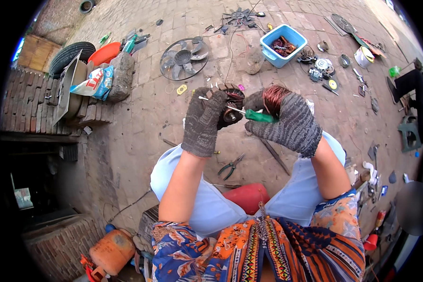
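Note:
Both my hands wear dark grey knit gloves. My left hand is closed around a motor part with a dark toothed rim and copper windings. In my right hand are a screwdriver with a green handle and a bundle of reddish copper wire. The screwdriver's shaft lies across the motor part toward my left fingers; a pale tip shows beyond them, in line with the shaft. Fingers hide part of the motor part. Below my hands, pliers with dark green handles lie on the paving.
A blue tub of copper scrap stands ahead, with a round fan to its left. Loose motor parts lie right of the tub. A dark bar rests between my knees. Another person's leg is at far right.

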Tool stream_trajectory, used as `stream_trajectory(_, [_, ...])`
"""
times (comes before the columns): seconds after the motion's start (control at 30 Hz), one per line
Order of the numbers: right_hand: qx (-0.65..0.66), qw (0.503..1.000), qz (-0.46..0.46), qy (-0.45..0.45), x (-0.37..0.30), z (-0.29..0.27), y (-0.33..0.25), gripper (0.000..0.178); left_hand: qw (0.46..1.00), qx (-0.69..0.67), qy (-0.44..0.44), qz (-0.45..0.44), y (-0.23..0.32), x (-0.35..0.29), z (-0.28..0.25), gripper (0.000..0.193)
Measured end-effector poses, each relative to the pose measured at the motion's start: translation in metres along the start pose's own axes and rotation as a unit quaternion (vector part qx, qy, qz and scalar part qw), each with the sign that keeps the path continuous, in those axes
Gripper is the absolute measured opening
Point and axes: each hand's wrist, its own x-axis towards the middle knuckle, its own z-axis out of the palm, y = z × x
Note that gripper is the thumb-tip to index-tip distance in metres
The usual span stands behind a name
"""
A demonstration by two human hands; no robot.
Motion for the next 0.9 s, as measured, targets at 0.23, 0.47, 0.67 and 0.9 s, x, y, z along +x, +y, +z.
stream_trajectory(0.23, [0.287,0.951,-0.028,0.113,0.003,-0.004,-0.004,0.062,0.922,-0.321,-0.026,-0.216,0.009,0.002,0.006,0.037])
stream_trajectory(0.47, [0.432,0.871,-0.101,0.21,-0.006,-0.002,0.005,0.032,0.915,-0.319,-0.072,-0.238,0.006,-0.006,0.014,0.047])
stream_trajectory(0.67, [0.357,0.872,0.003,0.336,-0.004,-0.015,0.018,0.038,0.99,-0.043,-0.077,-0.113,-0.013,-0.007,0.006,0.052])
stream_trajectory(0.9, [0.372,0.85,0.006,0.372,-0.003,-0.017,0.008,0.027,0.995,0.048,-0.053,-0.065,0.008,-0.011,0.018,0.048])
